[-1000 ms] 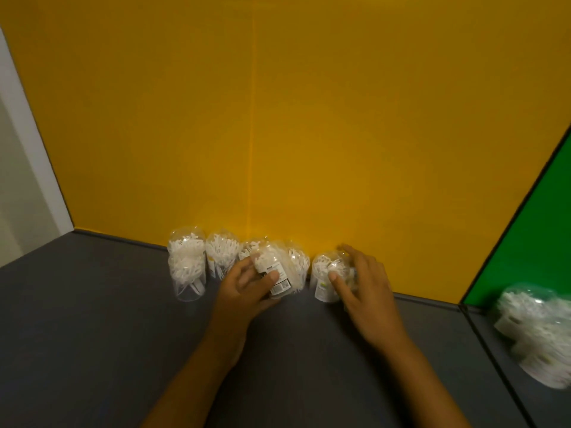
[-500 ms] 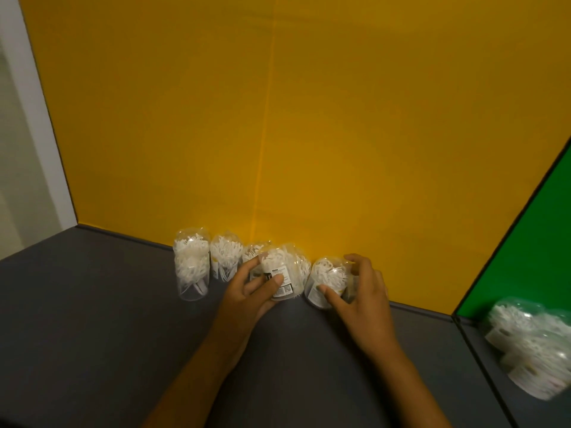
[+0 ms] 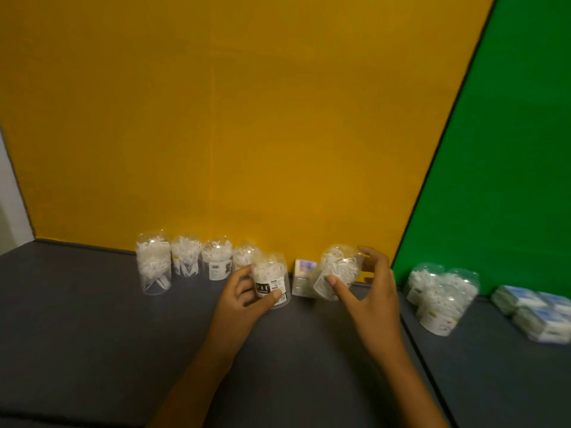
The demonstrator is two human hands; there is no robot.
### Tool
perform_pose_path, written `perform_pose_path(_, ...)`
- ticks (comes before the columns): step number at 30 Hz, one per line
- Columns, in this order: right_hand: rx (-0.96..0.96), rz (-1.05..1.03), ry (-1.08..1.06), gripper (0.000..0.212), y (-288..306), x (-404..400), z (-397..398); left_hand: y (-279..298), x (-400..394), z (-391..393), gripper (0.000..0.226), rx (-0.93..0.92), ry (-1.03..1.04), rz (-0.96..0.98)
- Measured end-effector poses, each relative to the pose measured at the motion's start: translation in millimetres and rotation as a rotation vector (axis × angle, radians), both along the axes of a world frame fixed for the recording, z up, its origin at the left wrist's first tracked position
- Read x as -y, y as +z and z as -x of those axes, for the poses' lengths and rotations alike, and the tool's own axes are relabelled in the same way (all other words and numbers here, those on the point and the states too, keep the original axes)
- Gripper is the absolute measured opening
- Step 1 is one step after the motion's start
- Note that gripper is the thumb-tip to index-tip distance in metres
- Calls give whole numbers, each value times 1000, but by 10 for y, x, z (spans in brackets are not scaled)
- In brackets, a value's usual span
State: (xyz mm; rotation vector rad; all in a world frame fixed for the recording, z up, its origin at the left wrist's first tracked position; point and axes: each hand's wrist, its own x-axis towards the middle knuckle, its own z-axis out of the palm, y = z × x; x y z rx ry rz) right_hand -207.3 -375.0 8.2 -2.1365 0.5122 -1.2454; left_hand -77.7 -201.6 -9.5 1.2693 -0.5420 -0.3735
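Several clear plastic jars full of white pieces stand in a row on a dark grey shelf [image 3: 92, 335] against a yellow back wall. My left hand [image 3: 241, 299] grips one upright jar [image 3: 270, 279] by its labelled side, a little in front of the row. My right hand [image 3: 367, 291] holds a tilted jar [image 3: 336, 270] between thumb and fingers, just right of a small white box [image 3: 302, 276]. The leftmost jar [image 3: 153, 267] stands slightly forward of its neighbours.
Behind a divider line at the right, under a green wall [image 3: 494, 180], stands a cluster of similar jars [image 3: 438, 298] and a stack of white and blue packets [image 3: 534, 313]. The yellow wall [image 3: 216, 118] closes the back.
The view has swung right, bringing in the green section. My left hand has pulled its jar forward and upright. My right hand has lifted and tilted its jar, uncovering a small white box.
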Motion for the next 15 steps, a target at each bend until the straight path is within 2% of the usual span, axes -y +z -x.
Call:
perform_pose_path(9,18,-32,-94,64,146,292,1393,222,345,1232,47,166,8,28)
perform_pose_path(15,-22,-40,-126,63,142,434,2335,192,540,2060,52,191,-22,15)
